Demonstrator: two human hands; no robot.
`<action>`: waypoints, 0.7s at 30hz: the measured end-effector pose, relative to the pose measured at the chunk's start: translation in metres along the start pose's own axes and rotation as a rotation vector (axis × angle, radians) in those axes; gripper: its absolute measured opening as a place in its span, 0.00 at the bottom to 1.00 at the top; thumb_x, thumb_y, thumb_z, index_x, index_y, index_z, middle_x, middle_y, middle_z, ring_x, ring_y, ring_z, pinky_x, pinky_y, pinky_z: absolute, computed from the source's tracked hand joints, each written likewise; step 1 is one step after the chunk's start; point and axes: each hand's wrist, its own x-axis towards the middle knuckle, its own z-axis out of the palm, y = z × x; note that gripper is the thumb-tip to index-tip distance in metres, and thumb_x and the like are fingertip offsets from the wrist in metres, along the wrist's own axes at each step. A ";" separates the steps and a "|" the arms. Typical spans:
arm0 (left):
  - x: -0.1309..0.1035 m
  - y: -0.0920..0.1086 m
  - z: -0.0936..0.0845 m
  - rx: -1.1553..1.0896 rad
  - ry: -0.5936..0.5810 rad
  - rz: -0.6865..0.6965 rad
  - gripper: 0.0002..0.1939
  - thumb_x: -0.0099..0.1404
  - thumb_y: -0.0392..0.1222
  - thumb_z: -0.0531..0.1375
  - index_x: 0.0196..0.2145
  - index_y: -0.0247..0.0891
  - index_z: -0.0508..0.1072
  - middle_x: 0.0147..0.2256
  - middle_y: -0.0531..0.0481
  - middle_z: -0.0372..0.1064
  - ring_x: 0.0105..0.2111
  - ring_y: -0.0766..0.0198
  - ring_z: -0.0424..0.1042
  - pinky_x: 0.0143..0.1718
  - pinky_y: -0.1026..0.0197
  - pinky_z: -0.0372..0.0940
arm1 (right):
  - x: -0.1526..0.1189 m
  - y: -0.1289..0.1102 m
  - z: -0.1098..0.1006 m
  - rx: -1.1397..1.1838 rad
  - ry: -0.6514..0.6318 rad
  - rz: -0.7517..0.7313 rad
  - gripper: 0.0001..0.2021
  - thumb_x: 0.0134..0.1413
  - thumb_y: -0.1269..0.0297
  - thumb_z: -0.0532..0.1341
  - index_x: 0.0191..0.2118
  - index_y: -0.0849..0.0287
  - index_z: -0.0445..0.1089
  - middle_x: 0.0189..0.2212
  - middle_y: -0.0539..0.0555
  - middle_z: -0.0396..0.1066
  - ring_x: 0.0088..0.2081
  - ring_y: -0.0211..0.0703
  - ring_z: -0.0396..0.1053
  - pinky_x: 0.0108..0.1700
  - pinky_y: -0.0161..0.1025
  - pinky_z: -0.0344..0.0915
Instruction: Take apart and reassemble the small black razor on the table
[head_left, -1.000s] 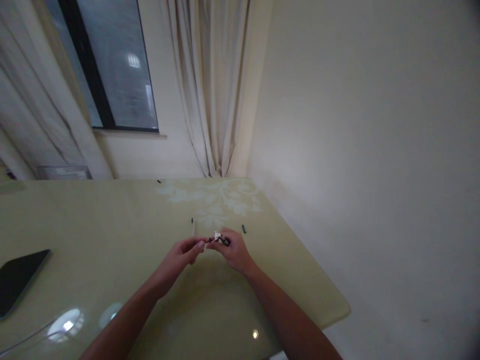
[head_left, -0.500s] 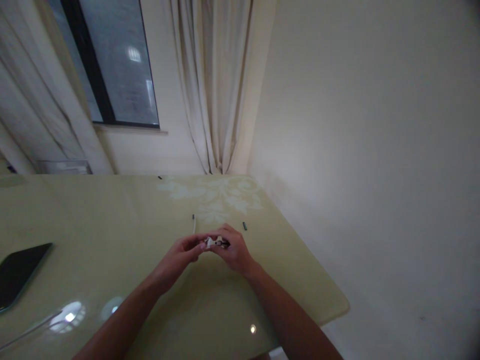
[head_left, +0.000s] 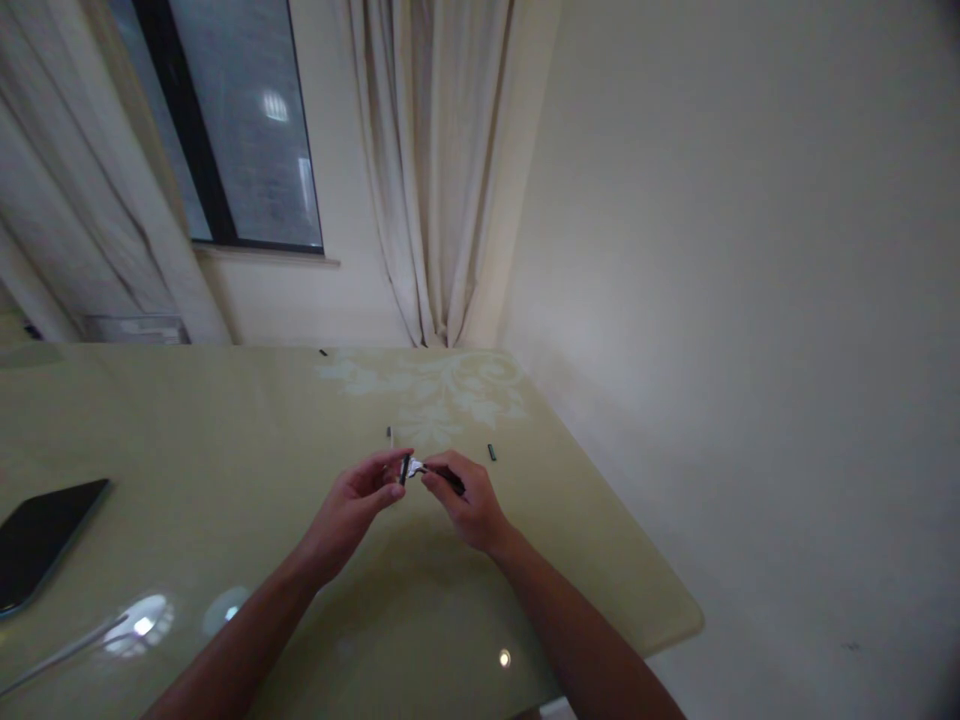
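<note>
Shift between our hands: since the frame half a second earlier, our left hand [head_left: 355, 508] and right hand [head_left: 474, 508] part slightly, and a dark bar [head_left: 405, 469] comes into clear view.
Dark bar: pinched by its ends, near-upright, between thumb and fingers of our left hand; likely so its long side faces the right hand unblocked.
Silvery piece [head_left: 416, 467]: between both hands, beside the bar; whether joined to it, we cannot tell.
Dark slim piece [head_left: 454, 482]: gripped in our right hand, much of it hidden by the fingers; apparently held for fine control.
Hold height: above the table [head_left: 619, 585], presumably to leave the fingers room.
Small dark block [head_left: 492, 452]: lies on the table, just beyond the right hand.
Pale stick, dark-tipped [head_left: 389, 434]: beyond the left fingers, which hide its near end.
Dark scrap [head_left: 323, 352]: near the far edge.
Black slab [head_left: 52, 537], white cable [head_left: 69, 653]: at left, well apart.
Obstructions: our own fingers cover most of the contact; we see nothing else in the way.
</note>
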 end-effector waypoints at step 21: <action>-0.001 0.001 0.003 -0.021 0.011 -0.007 0.28 0.51 0.49 0.75 0.50 0.43 0.81 0.47 0.44 0.79 0.47 0.52 0.75 0.48 0.55 0.68 | -0.003 0.000 0.001 0.004 0.005 -0.001 0.13 0.66 0.54 0.61 0.44 0.58 0.76 0.35 0.53 0.73 0.35 0.41 0.69 0.38 0.37 0.64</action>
